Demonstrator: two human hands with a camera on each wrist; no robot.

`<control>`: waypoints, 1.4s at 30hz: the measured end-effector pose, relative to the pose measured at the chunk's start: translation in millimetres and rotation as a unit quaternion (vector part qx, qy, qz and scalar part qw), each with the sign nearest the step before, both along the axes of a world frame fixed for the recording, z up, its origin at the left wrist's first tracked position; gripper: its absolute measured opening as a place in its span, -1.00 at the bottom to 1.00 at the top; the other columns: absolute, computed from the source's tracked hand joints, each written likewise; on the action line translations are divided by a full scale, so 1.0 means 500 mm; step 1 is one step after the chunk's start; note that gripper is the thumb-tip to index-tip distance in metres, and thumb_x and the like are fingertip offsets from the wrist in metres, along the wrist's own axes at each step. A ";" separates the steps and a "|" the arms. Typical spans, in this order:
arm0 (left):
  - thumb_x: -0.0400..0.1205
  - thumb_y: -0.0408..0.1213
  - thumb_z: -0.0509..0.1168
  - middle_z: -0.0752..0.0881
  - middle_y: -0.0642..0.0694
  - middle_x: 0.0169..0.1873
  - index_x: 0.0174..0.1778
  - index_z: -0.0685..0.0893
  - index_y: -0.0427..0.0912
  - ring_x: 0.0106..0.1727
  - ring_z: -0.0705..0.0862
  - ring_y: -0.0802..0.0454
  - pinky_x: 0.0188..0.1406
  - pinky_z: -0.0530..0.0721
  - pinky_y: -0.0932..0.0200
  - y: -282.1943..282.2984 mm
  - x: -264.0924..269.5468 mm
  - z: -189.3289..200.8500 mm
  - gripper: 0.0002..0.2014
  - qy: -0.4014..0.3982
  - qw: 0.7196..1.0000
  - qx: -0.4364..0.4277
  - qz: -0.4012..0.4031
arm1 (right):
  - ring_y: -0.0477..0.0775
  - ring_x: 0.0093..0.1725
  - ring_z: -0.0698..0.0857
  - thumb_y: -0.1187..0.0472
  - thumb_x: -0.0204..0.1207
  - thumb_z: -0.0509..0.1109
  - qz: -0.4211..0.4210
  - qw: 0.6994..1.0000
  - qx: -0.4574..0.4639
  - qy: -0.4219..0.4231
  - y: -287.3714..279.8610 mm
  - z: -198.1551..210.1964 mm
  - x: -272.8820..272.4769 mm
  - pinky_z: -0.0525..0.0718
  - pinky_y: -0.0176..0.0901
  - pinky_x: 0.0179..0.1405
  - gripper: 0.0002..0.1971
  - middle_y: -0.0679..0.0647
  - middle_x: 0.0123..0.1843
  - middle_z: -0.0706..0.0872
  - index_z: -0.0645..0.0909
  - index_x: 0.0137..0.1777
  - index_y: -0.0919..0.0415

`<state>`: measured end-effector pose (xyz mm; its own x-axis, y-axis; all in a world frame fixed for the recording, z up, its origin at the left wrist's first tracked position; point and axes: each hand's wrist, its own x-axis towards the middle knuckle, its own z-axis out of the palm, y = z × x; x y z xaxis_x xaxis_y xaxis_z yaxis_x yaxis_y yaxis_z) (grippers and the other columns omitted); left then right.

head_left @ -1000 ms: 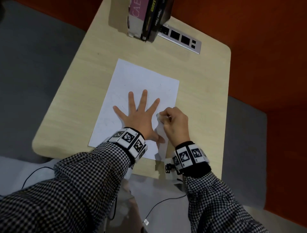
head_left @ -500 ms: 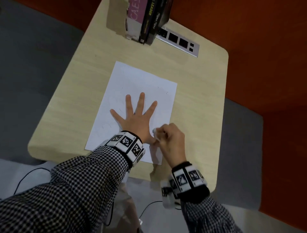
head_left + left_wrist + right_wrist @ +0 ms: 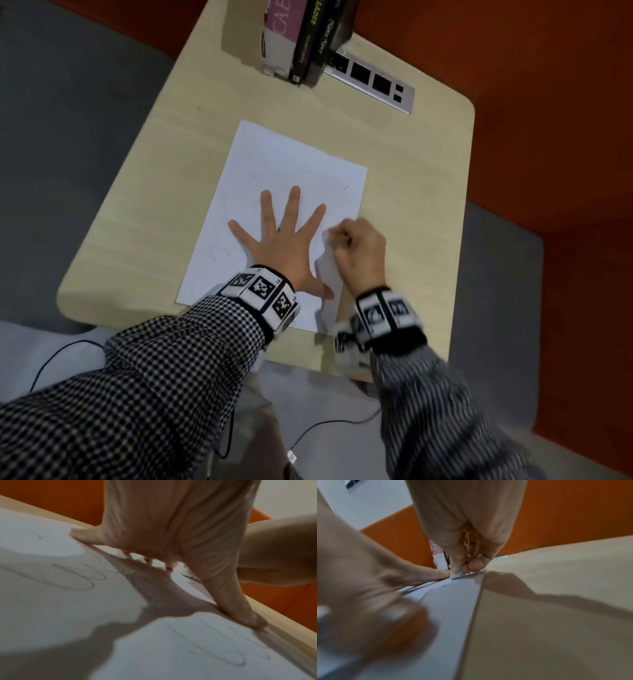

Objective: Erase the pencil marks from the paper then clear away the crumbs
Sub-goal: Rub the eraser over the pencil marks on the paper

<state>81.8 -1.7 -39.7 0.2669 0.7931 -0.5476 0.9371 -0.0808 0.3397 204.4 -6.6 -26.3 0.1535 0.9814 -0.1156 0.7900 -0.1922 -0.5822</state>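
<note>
the paper (image 3: pixel 294 164) lies on the desk (image 3: pixel 171 171), and the left hand (image 3: pixel 284 240) presses flat on it with the fingers spread, holding nothing. the right hand (image 3: pixel 356 250) has its grip closed around a small white eraser (image 3: pixel 456 575), whose tip touches the paper near the right edge.

i think the main risk is the paper edge. the eraser works very close to it, beyond the reach of the left hand, so a hard stroke outward can fold or tear the sheet there. a stroke toward the left hand is safer.

many pencil marks (image 3: pixel 82 580) remain near the left palm, so this hand must move later, and then the sheet may slide. small dark crumbs (image 3: pixel 344 187) lie on the upper part; a sleeve could smear them.
</note>
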 end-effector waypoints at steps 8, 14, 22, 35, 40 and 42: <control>0.20 0.41 0.48 -0.62 0.03 0.55 0.58 -0.43 0.35 0.55 -0.60 -0.31 0.25 -0.21 -0.83 0.001 0.001 -0.002 0.32 0.001 1.000 0.000 0.011 | 0.09 -0.38 0.58 0.38 0.38 0.48 -0.028 0.999 0.018 0.013 -0.107 -0.004 -0.006 0.44 -0.23 -0.40 -0.85 0.23 -0.34 0.64 0.61 -0.37 0.32; 0.05 0.53 0.46 -0.64 0.02 0.54 0.57 -0.46 0.35 0.54 -0.61 -0.32 0.23 -0.22 -0.82 0.001 -0.001 -0.002 0.43 0.001 1.000 0.003 0.000 | 0.15 -0.21 0.65 0.36 0.42 0.42 -0.069 0.997 0.009 0.036 0.010 -0.019 0.012 0.58 -0.15 -0.22 -0.94 0.21 -0.20 0.69 0.66 -0.27 0.30; 0.10 0.49 0.47 -0.62 0.02 0.55 0.57 -0.45 0.34 0.55 -0.60 -0.32 0.22 -0.22 -0.82 0.000 0.001 0.001 0.39 -0.001 1.000 0.000 0.002 | 0.06 -0.32 0.59 0.44 0.36 0.45 -0.056 0.997 0.018 0.041 -0.047 -0.005 0.009 0.45 -0.53 -0.34 -0.93 0.25 -0.27 0.68 0.65 -0.32 0.34; 0.03 0.54 0.45 -0.65 0.04 0.53 0.57 -0.47 0.34 0.54 -0.61 -0.32 0.21 -0.22 -0.83 0.002 0.001 -0.004 0.44 -0.002 1.000 0.001 0.004 | 0.25 -0.18 0.67 0.36 0.42 0.41 -0.069 0.997 0.015 0.036 -0.001 -0.020 0.020 0.67 0.03 -0.17 -0.94 0.29 -0.18 0.69 0.67 -0.25 0.34; 0.14 0.47 0.45 -0.62 0.03 0.55 0.58 -0.44 0.34 0.55 -0.59 -0.32 0.25 -0.19 -0.83 0.000 0.002 0.000 0.36 0.003 1.000 0.002 -0.001 | 0.18 -0.36 0.62 0.38 0.40 0.46 -0.023 0.999 0.018 0.013 -0.108 -0.004 0.000 0.54 -0.12 -0.37 -0.86 0.28 -0.33 0.63 0.61 -0.36 0.37; 0.10 0.49 0.46 -0.63 0.03 0.55 0.58 -0.46 0.34 0.55 -0.60 -0.32 0.22 -0.21 -0.82 -0.001 0.001 0.001 0.39 0.002 1.000 0.001 -0.007 | 0.18 -0.29 0.66 0.39 0.40 0.44 -0.022 0.999 0.014 0.020 -0.074 -0.002 0.006 0.53 -0.19 -0.30 -0.93 0.28 -0.27 0.67 0.66 -0.30 0.36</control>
<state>82.1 -2.1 -39.0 0.2754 0.7901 -0.5477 0.9374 -0.0943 0.3353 207.2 -43.7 -27.4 0.1928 0.9767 -0.0946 0.7565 -0.2093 -0.6195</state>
